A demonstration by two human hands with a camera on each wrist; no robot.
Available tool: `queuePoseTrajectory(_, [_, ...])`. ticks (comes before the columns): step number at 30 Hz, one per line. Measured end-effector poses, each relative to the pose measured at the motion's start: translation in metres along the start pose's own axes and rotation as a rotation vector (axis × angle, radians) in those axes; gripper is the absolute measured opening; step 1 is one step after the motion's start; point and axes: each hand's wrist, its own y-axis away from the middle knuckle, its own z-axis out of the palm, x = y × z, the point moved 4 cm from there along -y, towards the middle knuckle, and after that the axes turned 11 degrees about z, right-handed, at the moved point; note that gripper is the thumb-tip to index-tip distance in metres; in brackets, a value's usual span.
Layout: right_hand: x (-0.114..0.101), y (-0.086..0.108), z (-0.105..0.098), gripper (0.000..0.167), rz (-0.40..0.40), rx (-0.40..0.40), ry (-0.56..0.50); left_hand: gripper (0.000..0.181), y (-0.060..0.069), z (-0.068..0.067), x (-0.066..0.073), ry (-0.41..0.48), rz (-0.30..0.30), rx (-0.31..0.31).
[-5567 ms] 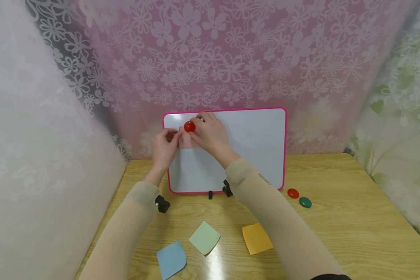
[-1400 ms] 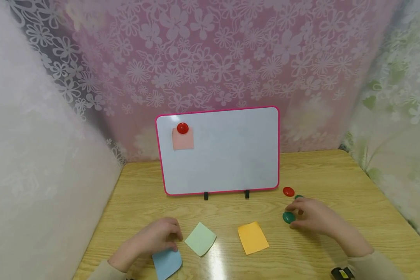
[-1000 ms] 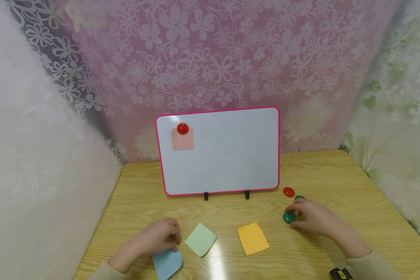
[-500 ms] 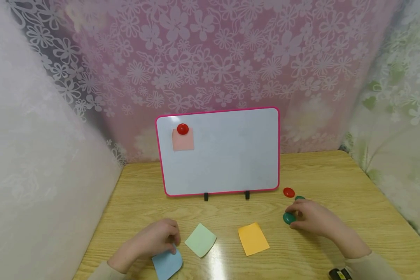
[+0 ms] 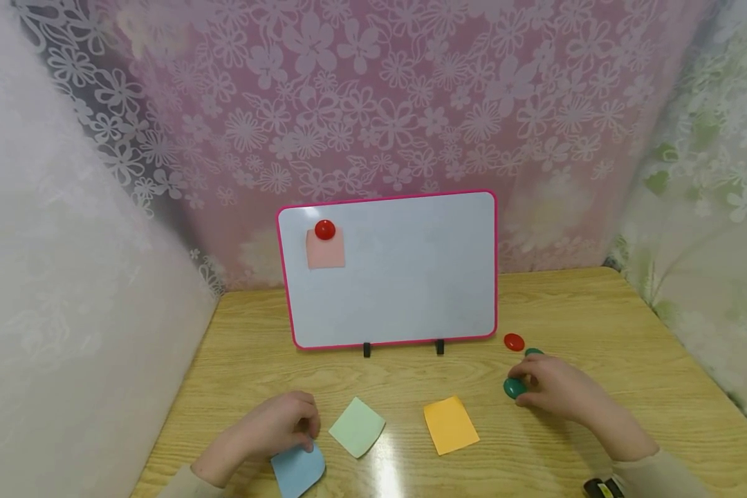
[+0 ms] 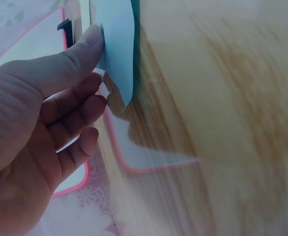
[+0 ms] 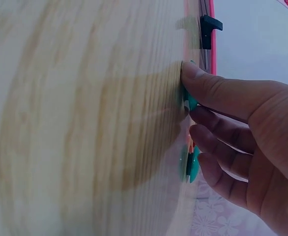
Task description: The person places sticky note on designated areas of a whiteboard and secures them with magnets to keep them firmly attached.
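Note:
At the near left of the table, my left hand (image 5: pixel 280 423) pinches the upper edge of a blue sticky note (image 5: pixel 297 472). The left wrist view shows the thumb on the face of this blue sheet (image 6: pixel 117 44), its edge raised from the wood. On the right, my right hand (image 5: pixel 563 391) holds a round green magnet (image 5: pixel 513 388) between thumb and fingers, low at the tabletop. In the right wrist view that magnet (image 7: pixel 192 101) is partly covered by the thumb. A second green magnet (image 5: pixel 533 351) lies just beyond the fingers, beside a red magnet (image 5: pixel 514 342).
A pink-framed whiteboard (image 5: pixel 404 277) stands upright on black feet (image 5: pixel 440 346) at the back. On its upper left, a red magnet (image 5: pixel 325 229) holds a pink sticky note (image 5: pixel 326 254). Between my hands lie a light green note (image 5: pixel 357 427) and an orange note (image 5: pixel 451 425).
Both hands have left the pink note and red magnet on the board and come down to the table. Over the last second they barely move; the left thumb has shifted onto the blue note's edge.

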Motion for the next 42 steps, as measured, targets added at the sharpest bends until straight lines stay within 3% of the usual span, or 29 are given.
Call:
queuePoseTrajectory(17, [-0.0024,-0.0043,0.0001,0.032,0.063,-0.022,0.057,0.022,0.0018,-0.0008,-0.0021,-0.033,0.066,0.029])
queuePoseTrajectory(25, [-0.0032,-0.0060,0.0025,0.034,0.121,-0.038,0.073,0.025,0.0051,0.0017,-0.0047,0.016,-0.006,0.023])
queuePoseTrajectory(32, [-0.0050,-0.0055,0.0019,0.033,0.122,-0.034,0.073,0.023,0.0062,0.0013,-0.0065,0.084,-0.052,0.039])
queuePoseTrajectory(42, [-0.0066,-0.0038,0.0005,0.033,0.101,-0.026,0.068,0.017,0.0088,-0.0023,-0.0064,0.092,-0.042,0.064])
